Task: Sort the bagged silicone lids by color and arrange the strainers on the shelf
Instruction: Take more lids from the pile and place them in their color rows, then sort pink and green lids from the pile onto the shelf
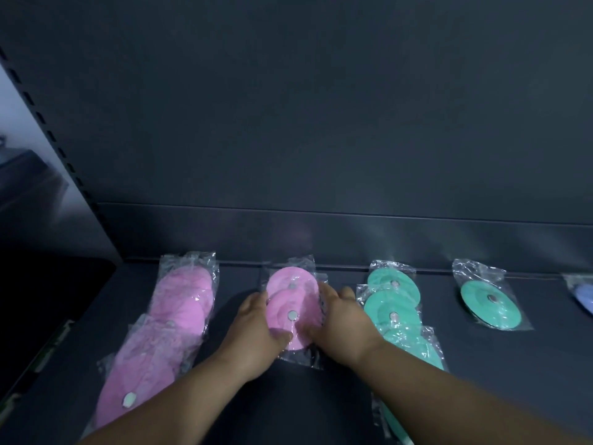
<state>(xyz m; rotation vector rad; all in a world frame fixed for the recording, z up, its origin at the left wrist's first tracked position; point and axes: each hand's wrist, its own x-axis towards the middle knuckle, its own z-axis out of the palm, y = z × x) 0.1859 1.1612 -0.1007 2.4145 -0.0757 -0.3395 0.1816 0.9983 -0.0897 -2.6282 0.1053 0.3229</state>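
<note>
Two overlapping bagged pink lids (pixel 290 303) lie in the middle of the dark shelf (pixel 481 364). My left hand (pixel 253 332) grips their left edge, thumb on the near lid. My right hand (pixel 343 322) grips the right edge the same way. A longer row of bagged pink lids (pixel 170 332) runs along the left. To the right lies a row of bagged green lids (pixel 394 309), partly under my right forearm. A single bagged green lid (pixel 489 305) sits further right. A bagged pale blue lid (pixel 582 298) is cut off at the right edge. No strainers are in view.
The shelf's dark back panel (pixel 321 123) rises right behind the lids. A slotted upright (pixel 48 133) stands at the left. The shelf's left edge (pixel 48 348) drops off beside the long pink row.
</note>
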